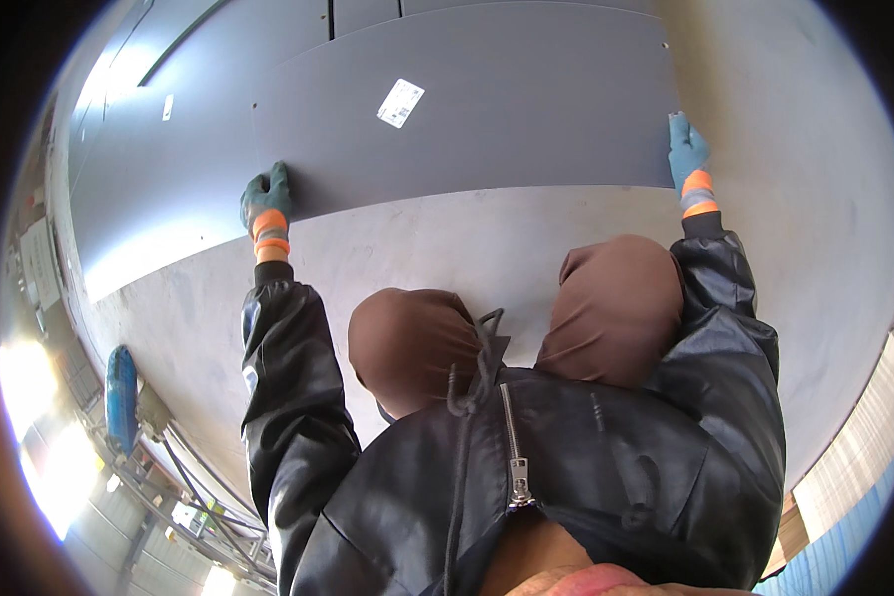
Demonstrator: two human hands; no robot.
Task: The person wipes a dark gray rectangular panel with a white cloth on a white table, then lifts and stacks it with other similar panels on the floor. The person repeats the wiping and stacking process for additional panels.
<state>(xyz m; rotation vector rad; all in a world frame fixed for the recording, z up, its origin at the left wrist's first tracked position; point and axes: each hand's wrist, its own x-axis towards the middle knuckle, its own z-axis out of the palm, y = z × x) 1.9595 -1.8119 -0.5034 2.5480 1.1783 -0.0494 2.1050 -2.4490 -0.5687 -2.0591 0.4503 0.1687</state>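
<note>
A wide dark grey panel [487, 109] lies flat in front of me, with a white printed label [400, 103] on it and small holes near its corners. At its near left corner is my left hand [266, 199], in a dark green-blue glove with an orange and grey cuff, its fingers closed about the edge there. My right hand [687, 154], gloved in blue, grips the right edge, fingers pointing away from me. The fingertips under the panel are hidden.
More grey panels [159, 169] lie to the left and at the far side, one with a small white label. Pale grey floor [417, 238] runs beneath. My brown-trousered knees [611, 308] are close by. A blue object [121, 397] and metal frames stand at the lower left.
</note>
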